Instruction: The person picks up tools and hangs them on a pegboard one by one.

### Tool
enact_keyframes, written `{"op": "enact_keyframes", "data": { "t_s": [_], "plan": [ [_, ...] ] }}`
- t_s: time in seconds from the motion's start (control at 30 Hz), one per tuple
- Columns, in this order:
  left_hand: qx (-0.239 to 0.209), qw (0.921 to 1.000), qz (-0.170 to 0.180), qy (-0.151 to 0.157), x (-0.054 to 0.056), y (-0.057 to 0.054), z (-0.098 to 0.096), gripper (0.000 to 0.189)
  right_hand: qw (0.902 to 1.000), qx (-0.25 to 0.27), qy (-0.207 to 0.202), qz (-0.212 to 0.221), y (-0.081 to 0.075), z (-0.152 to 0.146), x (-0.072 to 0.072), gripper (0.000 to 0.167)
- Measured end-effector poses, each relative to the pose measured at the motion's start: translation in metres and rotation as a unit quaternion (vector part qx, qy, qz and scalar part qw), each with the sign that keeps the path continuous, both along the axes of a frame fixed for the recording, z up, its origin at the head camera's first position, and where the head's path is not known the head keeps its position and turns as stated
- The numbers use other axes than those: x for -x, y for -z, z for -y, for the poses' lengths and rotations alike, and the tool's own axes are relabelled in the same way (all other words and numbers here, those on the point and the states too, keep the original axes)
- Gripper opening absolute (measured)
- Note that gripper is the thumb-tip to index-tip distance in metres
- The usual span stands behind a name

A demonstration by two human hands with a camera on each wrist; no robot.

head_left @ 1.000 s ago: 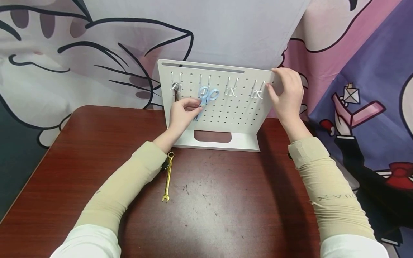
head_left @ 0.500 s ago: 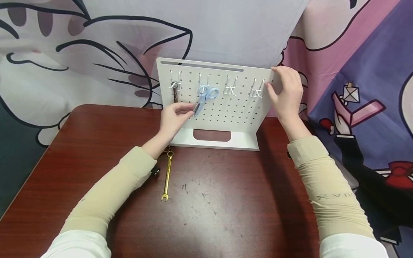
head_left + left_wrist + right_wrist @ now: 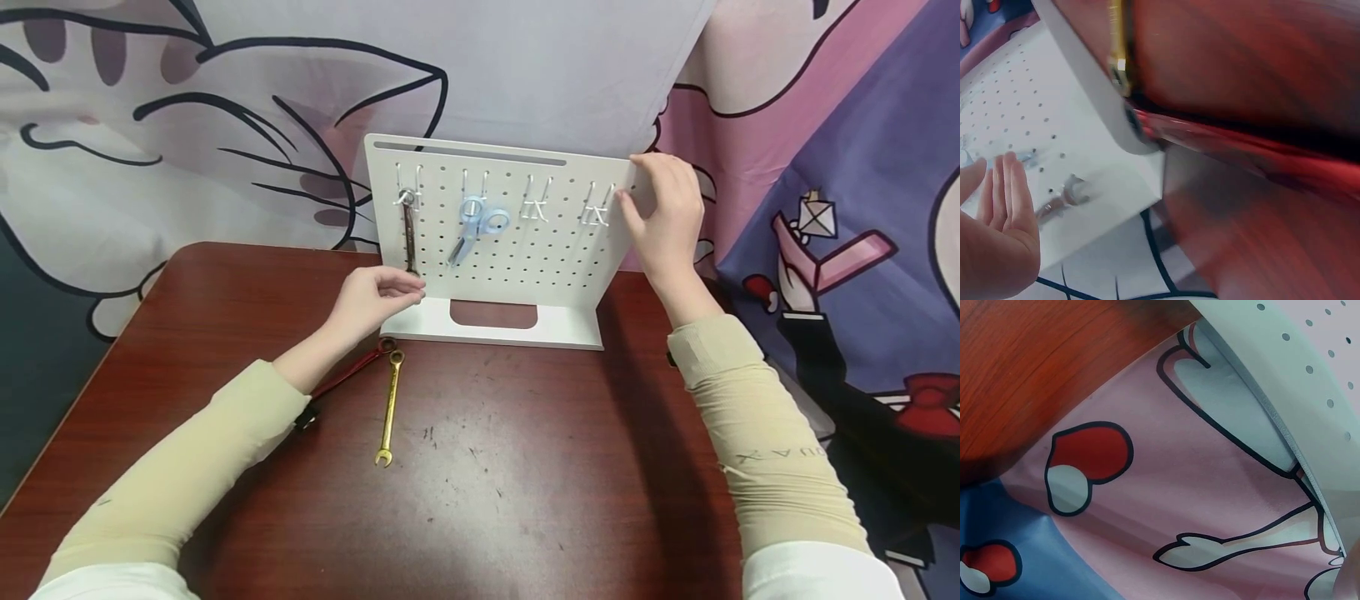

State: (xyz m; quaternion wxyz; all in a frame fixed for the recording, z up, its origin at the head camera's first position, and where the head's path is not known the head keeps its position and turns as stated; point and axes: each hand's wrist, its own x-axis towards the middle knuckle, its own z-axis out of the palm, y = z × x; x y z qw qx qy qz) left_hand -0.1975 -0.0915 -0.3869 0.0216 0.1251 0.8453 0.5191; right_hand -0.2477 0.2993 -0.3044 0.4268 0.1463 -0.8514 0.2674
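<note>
My left hand (image 3: 378, 296) is empty, fingers loosely extended, by the lower left of a white pegboard (image 3: 525, 267). Light blue scissors (image 3: 471, 229) hang from the second pair of hooks. A dark wrench (image 3: 408, 233) hangs at the far left, its lower end just above my left hand; in the left wrist view its open-ended jaw shows beside the fingers. My right hand (image 3: 667, 217) grips the board's upper right edge, thumb on the front. On the table lie a gold wrench (image 3: 389, 408) and a red wrench (image 3: 348, 371), the latter partly hidden by my left forearm.
Two more hook pairs, one mid-right (image 3: 536, 204) and one at the right (image 3: 597, 208), carry nothing. The board stands on its flat base near the back edge of the dark red wooden table (image 3: 525, 467). A printed curtain (image 3: 540, 75) hangs close behind.
My left hand has let go of the scissors and moved down and left, uncovering the dark wrench and part of the red wrench. The scissors stay hanging; my right hand keeps its place.
</note>
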Motion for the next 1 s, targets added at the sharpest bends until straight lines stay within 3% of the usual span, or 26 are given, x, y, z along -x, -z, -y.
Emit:
{"op": "enact_keyframes", "data": {
  "t_s": [0.27,0.77,1.0],
  "plan": [
    [0.098,0.9943,-0.002,0.042,-0.01,0.007,0.032,0.018,1.0,0.004,0.0,0.003,0.0,0.0,0.0,0.034],
    [0.17,0.9777,0.002,0.123,-0.028,0.022,0.073,0.011,1.0,-0.001,-0.003,0.001,0.0,0.0,0.0,0.035],
    [0.199,0.97,-0.003,0.141,-0.032,0.031,0.081,0.008,1.0,0.0,0.0,0.006,0.0,0.0,0.0,0.034]
  ]
}}
